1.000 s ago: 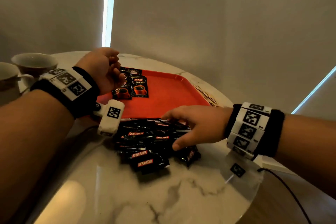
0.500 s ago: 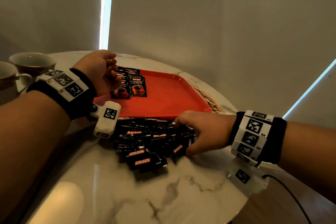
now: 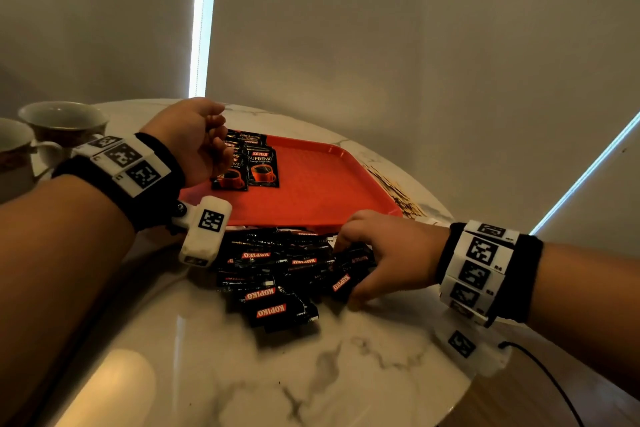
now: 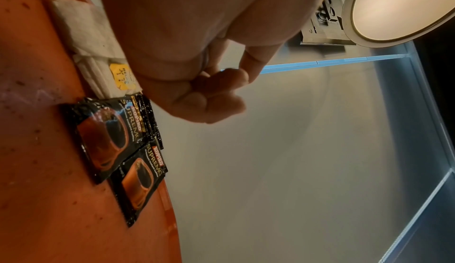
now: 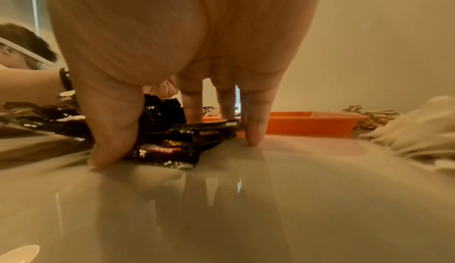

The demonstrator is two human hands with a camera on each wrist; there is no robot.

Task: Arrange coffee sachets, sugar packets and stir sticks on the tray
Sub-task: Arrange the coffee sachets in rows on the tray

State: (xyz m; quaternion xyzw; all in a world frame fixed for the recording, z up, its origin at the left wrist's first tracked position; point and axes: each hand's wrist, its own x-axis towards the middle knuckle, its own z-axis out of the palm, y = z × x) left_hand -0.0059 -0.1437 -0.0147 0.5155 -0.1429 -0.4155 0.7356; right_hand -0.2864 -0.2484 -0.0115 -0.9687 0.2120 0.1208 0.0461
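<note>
A red tray (image 3: 322, 191) sits on the marble table with Kopiko Supremo coffee sachets (image 3: 263, 166) laid at its left end. In the left wrist view, white sugar packets (image 4: 91, 49) lie beside those sachets (image 4: 105, 131). My left hand (image 3: 204, 142) hovers over them with fingers (image 4: 216, 92) curled and holding nothing. A pile of black Kopiko sachets (image 3: 277, 274) lies in front of the tray. My right hand (image 3: 377, 253) grips the pile's right end, with the thumb (image 5: 110, 131) on one side and the fingers on the other. Wooden stir sticks (image 3: 391, 184) lie right of the tray.
Two cups (image 3: 62, 121) stand at the far left of the table. White tissue or cloth (image 5: 418, 127) lies to the right of my right hand. A black cable (image 3: 554, 385) hangs off the table's right edge. Bare marble (image 3: 242, 374) stretches in front of the pile.
My right hand has slid to the pile's right end and drawn its thumb and fingers in around several sachets. The left hand has stayed over the tray's left end.
</note>
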